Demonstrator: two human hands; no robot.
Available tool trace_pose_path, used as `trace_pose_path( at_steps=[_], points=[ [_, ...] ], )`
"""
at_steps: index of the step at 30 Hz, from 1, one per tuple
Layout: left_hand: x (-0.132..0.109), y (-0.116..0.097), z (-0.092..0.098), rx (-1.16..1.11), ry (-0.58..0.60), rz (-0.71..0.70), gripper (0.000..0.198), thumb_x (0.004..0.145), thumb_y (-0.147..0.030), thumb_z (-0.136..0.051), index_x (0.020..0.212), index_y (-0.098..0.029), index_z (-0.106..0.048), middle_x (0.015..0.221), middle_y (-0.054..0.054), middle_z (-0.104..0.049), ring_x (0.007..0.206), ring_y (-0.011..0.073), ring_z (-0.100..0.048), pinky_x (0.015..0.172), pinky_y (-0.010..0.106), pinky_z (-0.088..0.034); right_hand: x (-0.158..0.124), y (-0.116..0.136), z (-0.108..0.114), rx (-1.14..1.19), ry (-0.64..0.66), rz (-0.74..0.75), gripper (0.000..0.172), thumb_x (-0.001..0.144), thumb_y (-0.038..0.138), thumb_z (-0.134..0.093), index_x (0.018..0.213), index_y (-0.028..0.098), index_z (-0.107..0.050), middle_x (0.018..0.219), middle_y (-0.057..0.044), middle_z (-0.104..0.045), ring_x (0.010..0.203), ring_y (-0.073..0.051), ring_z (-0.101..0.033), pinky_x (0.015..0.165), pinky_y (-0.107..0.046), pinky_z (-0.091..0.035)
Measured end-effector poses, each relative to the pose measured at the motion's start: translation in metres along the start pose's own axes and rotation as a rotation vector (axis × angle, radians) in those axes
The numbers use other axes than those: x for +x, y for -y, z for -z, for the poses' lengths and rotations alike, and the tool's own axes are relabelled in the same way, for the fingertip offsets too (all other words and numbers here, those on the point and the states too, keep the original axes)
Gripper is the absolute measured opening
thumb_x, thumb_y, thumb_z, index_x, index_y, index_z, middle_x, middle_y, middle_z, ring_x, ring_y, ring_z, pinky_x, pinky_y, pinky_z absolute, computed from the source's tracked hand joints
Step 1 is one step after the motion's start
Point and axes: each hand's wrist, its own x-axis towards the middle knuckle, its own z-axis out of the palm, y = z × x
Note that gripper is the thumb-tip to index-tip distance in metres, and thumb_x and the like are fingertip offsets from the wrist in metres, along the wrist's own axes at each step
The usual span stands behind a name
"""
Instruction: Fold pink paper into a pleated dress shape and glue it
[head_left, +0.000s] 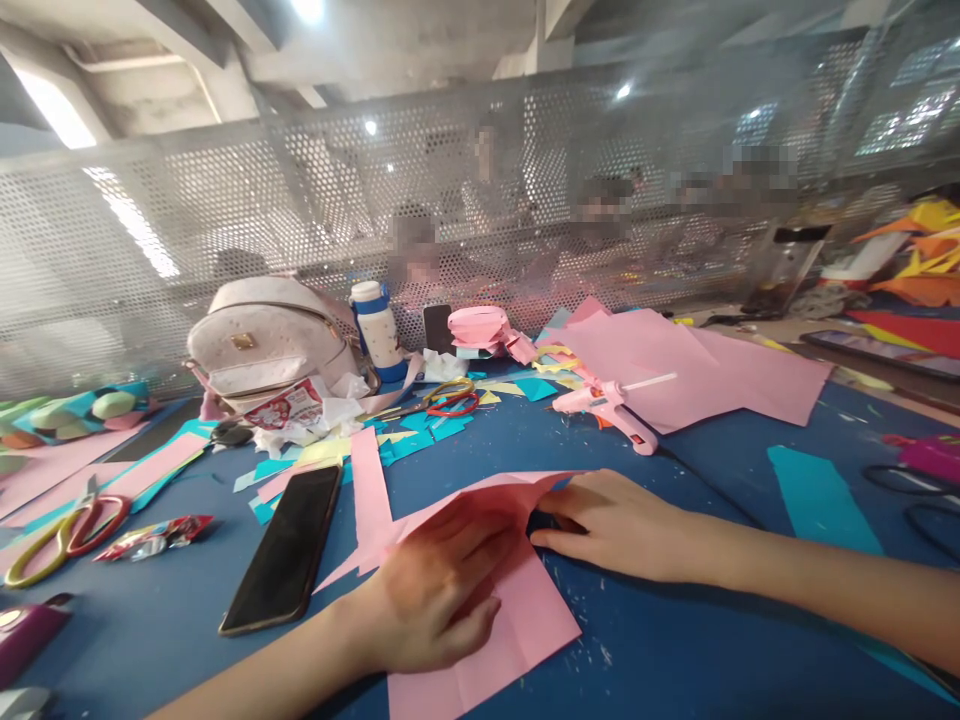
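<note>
Pink paper (525,615) looks light and easily creased, so I'd grip its far edge gently; left hand (433,592) rests loosely spread, and whether right hand (619,522) pinches, I cannot tell.

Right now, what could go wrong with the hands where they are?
The pink sheet curls up by the left hand, with the right hand at its edge; an uneven pull might crease or tear it. The cord of the glue gun runs toward the right forearm, so a sweep could snag it. The black phone lies near the left forearm and may get nudged.
</note>
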Motion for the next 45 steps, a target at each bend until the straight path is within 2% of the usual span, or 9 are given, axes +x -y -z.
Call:
trace_pose_path(
  at_steps=[4, 9, 14, 18, 24, 28, 33, 37, 45],
  points=[
    [0.002, -0.002, 0.004, -0.004, 0.040, 0.026, 0.061, 0.087, -0.023, -0.049, 0.146, -0.020, -0.036, 0.143, 0.011, -0.049, 0.132, 0.0262, -0.045, 0.107, 0.043, -0.042, 0.001, -0.003, 0.002, -0.014, -0.028, -0.016, 0.023, 0.093, 0.039, -0.055, 0.105, 0.026, -0.070, 0.095, -0.003, -0.075, 0.082, -0.023, -0.069, 0.067, -0.029, -0.044],
    [0.005, -0.004, 0.007, 0.022, 0.098, 0.047, 0.063, 0.087, -0.024, -0.050, 0.147, -0.018, -0.033, 0.145, 0.011, -0.046, 0.132, 0.0284, -0.044, 0.109, 0.046, -0.039, 0.008, -0.011, 0.003, 0.050, -0.132, -0.096, 0.026, 0.094, 0.034, -0.052, 0.083, 0.024, -0.074, 0.079, -0.001, -0.074, 0.070, -0.018, -0.067, 0.058, -0.026, -0.035],
    [0.005, -0.002, 0.006, 0.011, 0.144, 0.057, 0.064, 0.087, -0.026, -0.048, 0.148, -0.018, -0.031, 0.146, 0.011, -0.043, 0.131, 0.0299, -0.044, 0.106, 0.046, -0.042, 0.015, -0.011, -0.016, 0.163, -0.206, -0.176, 0.039, 0.087, 0.044, -0.056, 0.059, 0.018, -0.060, 0.058, 0.000, -0.064, 0.053, -0.013, -0.053, 0.051, -0.025, -0.025],
    [0.005, -0.002, 0.005, 0.015, 0.147, 0.057, 0.063, 0.088, -0.025, -0.048, 0.149, -0.017, -0.031, 0.146, 0.011, -0.044, 0.131, 0.0297, -0.044, 0.108, 0.045, -0.040, 0.019, -0.008, -0.032, 0.158, -0.286, -0.122, 0.027, 0.087, 0.032, -0.052, 0.065, 0.018, -0.059, 0.062, 0.000, -0.064, 0.056, -0.013, -0.052, 0.054, -0.026, -0.025],
    [0.004, -0.001, 0.004, -0.012, 0.136, 0.038, 0.063, 0.088, -0.025, -0.047, 0.148, -0.017, -0.031, 0.147, 0.011, -0.042, 0.129, 0.0278, -0.046, 0.106, 0.042, -0.043, 0.021, -0.010, -0.037, 0.062, -0.328, -0.068, 0.026, 0.085, 0.021, -0.049, 0.061, 0.017, -0.057, 0.062, -0.001, -0.065, 0.057, -0.013, -0.053, 0.056, -0.029, -0.024],
    [0.004, -0.001, 0.004, -0.003, 0.141, 0.049, 0.063, 0.088, -0.025, -0.048, 0.148, -0.018, -0.031, 0.146, 0.011, -0.044, 0.128, 0.0288, -0.047, 0.104, 0.044, -0.045, 0.022, -0.012, -0.042, 0.022, -0.354, -0.063, 0.023, 0.085, 0.022, -0.050, 0.066, 0.018, -0.061, 0.067, -0.002, -0.069, 0.060, -0.015, -0.059, 0.056, -0.029, -0.024],
    [0.002, -0.002, 0.002, 0.021, 0.144, 0.063, 0.063, 0.088, -0.026, -0.048, 0.148, -0.019, -0.030, 0.148, 0.012, -0.041, 0.132, 0.0313, -0.043, 0.103, 0.047, -0.046, 0.025, -0.010, -0.048, -0.014, -0.395, -0.059, 0.029, 0.092, 0.030, -0.047, 0.072, 0.020, -0.064, 0.071, -0.002, -0.073, 0.063, -0.016, -0.065, 0.057, -0.030, -0.025],
    [0.002, -0.004, 0.001, 0.047, 0.146, 0.100, 0.061, 0.087, -0.026, -0.049, 0.146, -0.020, -0.035, 0.145, 0.016, -0.043, 0.129, 0.0344, -0.044, 0.098, 0.050, -0.048, 0.025, -0.006, -0.048, -0.069, -0.383, -0.059, 0.027, 0.091, 0.028, -0.046, 0.074, 0.020, -0.065, 0.075, -0.002, -0.074, 0.066, -0.018, -0.067, 0.057, -0.030, -0.025],
    [0.003, 0.001, 0.002, 0.103, 0.125, 0.052, 0.056, 0.088, -0.034, -0.051, 0.142, -0.019, -0.040, 0.146, 0.018, -0.041, 0.132, 0.0375, -0.041, 0.101, 0.055, -0.044, 0.024, -0.001, -0.044, -0.088, -0.357, -0.069, 0.026, 0.085, 0.030, -0.054, 0.063, 0.020, -0.062, 0.061, 0.001, -0.069, 0.055, -0.015, -0.062, 0.053, -0.029, -0.022]
  ],
)
